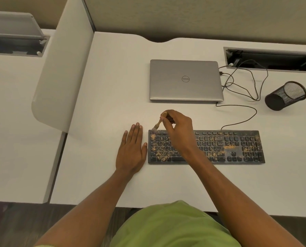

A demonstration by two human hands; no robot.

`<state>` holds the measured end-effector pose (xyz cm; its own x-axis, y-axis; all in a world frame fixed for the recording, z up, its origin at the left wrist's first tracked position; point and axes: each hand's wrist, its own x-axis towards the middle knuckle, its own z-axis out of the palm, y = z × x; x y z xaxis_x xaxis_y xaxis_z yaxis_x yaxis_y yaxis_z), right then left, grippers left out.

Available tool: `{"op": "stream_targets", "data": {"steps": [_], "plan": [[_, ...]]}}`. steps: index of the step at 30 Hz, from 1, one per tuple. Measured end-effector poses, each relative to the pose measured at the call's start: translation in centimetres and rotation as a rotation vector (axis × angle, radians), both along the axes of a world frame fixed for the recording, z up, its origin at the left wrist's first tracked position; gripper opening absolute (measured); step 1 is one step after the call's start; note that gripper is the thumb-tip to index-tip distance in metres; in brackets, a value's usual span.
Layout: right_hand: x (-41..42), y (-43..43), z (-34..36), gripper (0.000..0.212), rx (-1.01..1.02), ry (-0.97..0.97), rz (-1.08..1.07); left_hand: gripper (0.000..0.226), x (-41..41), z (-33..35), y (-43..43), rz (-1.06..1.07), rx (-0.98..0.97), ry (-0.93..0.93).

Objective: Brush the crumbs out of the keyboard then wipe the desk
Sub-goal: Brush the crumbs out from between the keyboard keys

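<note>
A black keyboard (225, 147) lies on the white desk (113, 86), with orange-brown crumbs scattered over its keys. My right hand (179, 129) hovers over the keyboard's left part and grips a small wooden-handled brush (158, 123). The brush bristles touch the keyboard's far left corner. My left hand (131, 150) rests flat on the desk, palm down with fingers together, its thumb against the keyboard's left edge. My right forearm hides part of the keys.
A closed silver laptop (185, 80) sits behind the keyboard. Black cables (244, 86) run from it and the keyboard to a cable tray (271, 59) at the back right. A black mesh pen cup (285, 95) lies tipped at right. A white divider (65, 68) stands at left.
</note>
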<state>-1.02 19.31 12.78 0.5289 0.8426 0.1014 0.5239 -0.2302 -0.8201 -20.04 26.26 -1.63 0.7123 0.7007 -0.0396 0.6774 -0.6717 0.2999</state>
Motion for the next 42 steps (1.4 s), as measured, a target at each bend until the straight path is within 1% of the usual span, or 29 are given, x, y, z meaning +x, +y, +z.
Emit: {"op": "stream_targets", "data": {"steps": [4,10,14,17,21,25,28,32,42], "plan": [[0.0,0.3,-0.3,0.009,-0.048,0.030,0.035,0.068,0.0,0.1,-0.1,-0.002,0.013,0.008],[0.0,0.0,0.1,0.009,-0.003,0.034,-0.058,0.069,0.1,0.3,0.0,0.001,-0.004,0.016],[0.2,0.0,0.2,0.010,-0.026,0.017,-0.071,0.070,0.0,0.4,-0.1,0.000,-0.008,0.004],[0.3,-0.2,0.5,0.010,-0.002,0.034,-0.104,0.069,0.0,0.4,-0.1,0.005,-0.011,-0.009],[0.3,-0.1,0.6,0.011,-0.037,0.053,-0.089,0.070,0.0,0.4,-0.1,0.009,-0.012,-0.004],[0.4,-0.2,0.7,0.012,-0.020,0.062,-0.132,0.070,0.0,0.4,-0.1,0.010,-0.018,0.004],[0.5,-0.2,0.8,0.012,-0.047,0.072,-0.113,0.070,-0.1,0.4,-0.2,0.010,-0.016,-0.002],[0.5,-0.4,1.1,0.014,-0.032,0.072,-0.143,0.070,0.0,0.4,-0.1,0.008,-0.015,-0.004],[0.7,-0.6,1.0,0.016,-0.047,0.098,-0.121,0.070,0.0,0.4,-0.1,0.005,-0.021,-0.016]]}}
